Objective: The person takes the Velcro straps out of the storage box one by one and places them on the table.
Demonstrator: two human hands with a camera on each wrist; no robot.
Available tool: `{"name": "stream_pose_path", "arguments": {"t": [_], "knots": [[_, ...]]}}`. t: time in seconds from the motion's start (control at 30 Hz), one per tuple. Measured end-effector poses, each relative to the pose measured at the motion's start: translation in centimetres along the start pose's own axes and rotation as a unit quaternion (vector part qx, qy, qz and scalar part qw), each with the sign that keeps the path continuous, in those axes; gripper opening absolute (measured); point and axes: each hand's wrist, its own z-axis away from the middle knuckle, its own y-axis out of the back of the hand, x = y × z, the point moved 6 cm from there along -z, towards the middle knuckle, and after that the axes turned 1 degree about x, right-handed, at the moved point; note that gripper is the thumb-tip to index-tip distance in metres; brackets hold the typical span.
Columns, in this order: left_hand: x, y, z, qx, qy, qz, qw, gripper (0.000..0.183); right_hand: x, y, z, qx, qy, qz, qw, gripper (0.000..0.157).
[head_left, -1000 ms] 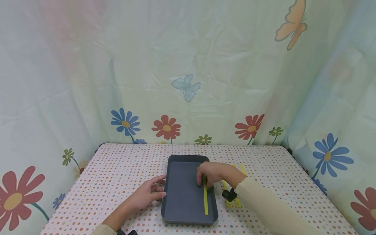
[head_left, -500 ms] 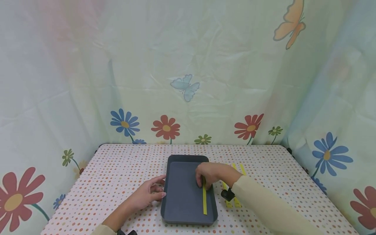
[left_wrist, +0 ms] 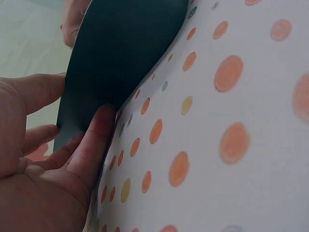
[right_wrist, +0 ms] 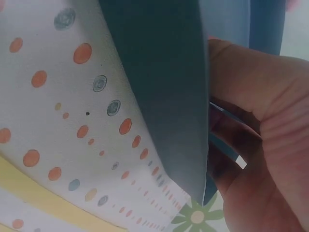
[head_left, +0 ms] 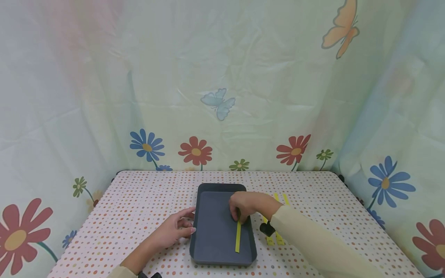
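A dark grey rectangular baking tray lies lengthwise on the table. My right hand reaches into its right half and pinches the far end of a narrow yellow strip. The strip's near end points toward me, over the tray floor. In the right wrist view the fingers of that hand are behind the tray wall, which hides the strip. My left hand rests with loosely bent fingers against the outside of the tray's left wall; in the left wrist view its fingertips touch that wall.
Several more yellow strips lie on the table to the right of the tray, partly under my right forearm. A dotted cloth covers the table. Behind it hangs a curtain printed with flowers and butterflies.
My right hand has shifted slightly left inside the tray with the yellow strip, whose near end has swung left, away from the right wall. The left hand stays at the tray's side.
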Motion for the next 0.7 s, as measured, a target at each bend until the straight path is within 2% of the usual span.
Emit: {"name": "stream_pose_path", "arguments": {"t": [0.2,0.7], "knots": [[0.03,0.0,-0.01,0.001,0.0,0.0,1.0,0.073,-0.21,0.22,0.09,-0.003,0.0,0.003,1.0,0.02],[0.04,0.02,0.08,0.001,-0.001,0.0,1.0,0.073,-0.09,0.35,-0.11,-0.004,-0.002,-0.033,0.999,0.017]]}}
